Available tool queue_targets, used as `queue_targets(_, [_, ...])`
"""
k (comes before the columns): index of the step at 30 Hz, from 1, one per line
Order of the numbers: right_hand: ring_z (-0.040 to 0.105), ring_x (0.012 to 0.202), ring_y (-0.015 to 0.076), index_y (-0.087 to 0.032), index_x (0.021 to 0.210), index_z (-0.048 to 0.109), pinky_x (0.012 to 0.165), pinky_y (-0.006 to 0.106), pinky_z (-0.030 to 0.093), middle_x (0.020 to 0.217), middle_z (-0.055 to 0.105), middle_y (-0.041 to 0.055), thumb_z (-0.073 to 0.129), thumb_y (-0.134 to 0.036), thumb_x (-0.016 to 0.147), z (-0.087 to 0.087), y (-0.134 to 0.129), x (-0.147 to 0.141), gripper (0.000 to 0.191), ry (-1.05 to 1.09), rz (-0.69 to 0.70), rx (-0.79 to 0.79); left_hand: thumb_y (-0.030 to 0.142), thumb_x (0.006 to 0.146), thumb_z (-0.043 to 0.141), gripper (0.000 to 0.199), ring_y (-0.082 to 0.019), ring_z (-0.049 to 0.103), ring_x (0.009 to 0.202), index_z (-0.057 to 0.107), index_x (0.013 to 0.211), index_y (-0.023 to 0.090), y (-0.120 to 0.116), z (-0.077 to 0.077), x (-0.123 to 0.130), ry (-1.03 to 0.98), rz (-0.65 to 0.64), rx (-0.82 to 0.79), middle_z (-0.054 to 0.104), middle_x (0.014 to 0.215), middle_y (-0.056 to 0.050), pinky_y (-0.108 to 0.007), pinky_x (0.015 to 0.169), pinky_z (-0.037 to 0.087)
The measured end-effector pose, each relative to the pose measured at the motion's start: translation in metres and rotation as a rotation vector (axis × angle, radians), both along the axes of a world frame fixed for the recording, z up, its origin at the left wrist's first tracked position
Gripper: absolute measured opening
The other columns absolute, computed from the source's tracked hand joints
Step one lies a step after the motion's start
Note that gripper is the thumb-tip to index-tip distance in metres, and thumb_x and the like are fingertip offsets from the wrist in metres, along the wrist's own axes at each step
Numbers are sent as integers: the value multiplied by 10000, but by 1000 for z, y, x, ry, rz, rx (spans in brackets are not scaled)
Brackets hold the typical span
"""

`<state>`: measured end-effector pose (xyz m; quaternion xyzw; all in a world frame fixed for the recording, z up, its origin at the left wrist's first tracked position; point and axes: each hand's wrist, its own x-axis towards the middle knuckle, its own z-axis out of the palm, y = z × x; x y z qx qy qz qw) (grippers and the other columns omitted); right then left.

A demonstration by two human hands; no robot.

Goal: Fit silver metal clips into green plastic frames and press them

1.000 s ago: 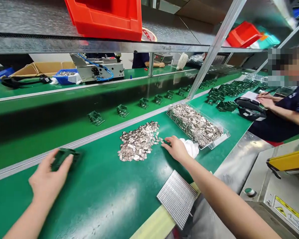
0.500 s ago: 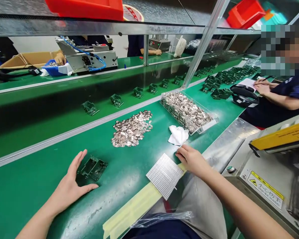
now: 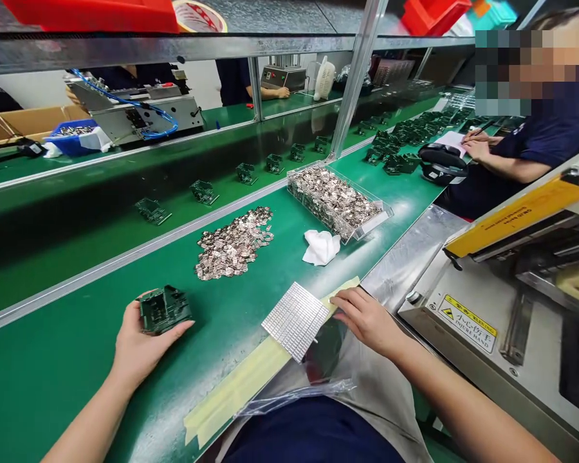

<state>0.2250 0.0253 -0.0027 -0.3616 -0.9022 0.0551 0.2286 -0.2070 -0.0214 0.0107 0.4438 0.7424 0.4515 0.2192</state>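
A green circuit board assembly (image 3: 166, 308) is in the grip of my left hand (image 3: 137, 350), fingers behind it and thumb along its near side. My right hand (image 3: 361, 316), its fingers bent together, is at the yellow tape (image 3: 241, 389) on the table's front edge, just right of the silver gridded block (image 3: 296, 320); whatever its fingertips hold is too small to make out. The silver block lies across the tape. Beyond it are a loose pile of small metal pieces (image 3: 234, 244) and a crumpled white cloth (image 3: 321, 247).
A clear tray (image 3: 367, 228) full of metal pieces stands behind the cloth. More boards (image 3: 246, 173) line the far strip. A metal post (image 3: 357, 83) rises at the back. At the right are a machine (image 3: 468, 328) and a person writing (image 3: 525, 151).
My left hand has closed on the board assembly, which now looks raised and turned. My right hand has moved nearer along the tape. The whole view has shifted.
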Motion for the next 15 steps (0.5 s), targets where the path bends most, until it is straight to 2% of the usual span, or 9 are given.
queue_targets(2, [587, 834, 255, -203, 1090, 636, 720, 403, 530, 940, 620, 111, 409, -155, 998, -7, 1, 3, 250, 58, -4, 15, 385, 485, 867, 740, -236, 678, 892, 501, 1109, 233, 1, 3, 32, -233, -24, 56, 631, 1045, -44, -385, 838, 581])
queue_targets(5, [598, 833, 244, -211, 1042, 654, 709, 386, 531, 929, 634, 104, 374, -149, 1005, -10, -3, 2, 289, 169, -27, -30, 343, 531, 872, 692, -185, 669, 890, 485, 1095, 242, 7, 12, 92, -508, -190, 73, 627, 1062, -28, -317, 829, 576])
queue_targets(9, [625, 849, 226, -232, 1062, 655, 733, 356, 533, 928, 653, 76, 455, -194, 1005, 12, -21, -6, 211, 384, -149, -202, 310, 637, 831, 589, -193, 651, 998, 486, 1109, 240, 20, 21, 160, -710, -520, 45, 624, 1109, -46, -317, 884, 557])
queue_targets(12, [633, 838, 216, -258, 1079, 679, 711, 333, 530, 946, 650, 65, 475, -237, 1003, 33, -37, -19, 219, 544, -237, -348, 297, 692, 801, 599, -185, 651, 965, 451, 1176, 244, 26, 15, 185, -749, -702, 37, 625, 1082, -50, -325, 878, 550])
queue_targets(15, [634, 780, 207, -255, 1035, 700, 654, 309, 530, 922, 656, 55, 518, -271, 979, 41, -46, -38, 192, 706, -294, -462, 314, 722, 780, 555, -175, 643, 926, 453, 1165, 244, 26, 4, 192, -744, -769, 63, 623, 1030, -43, -303, 842, 543])
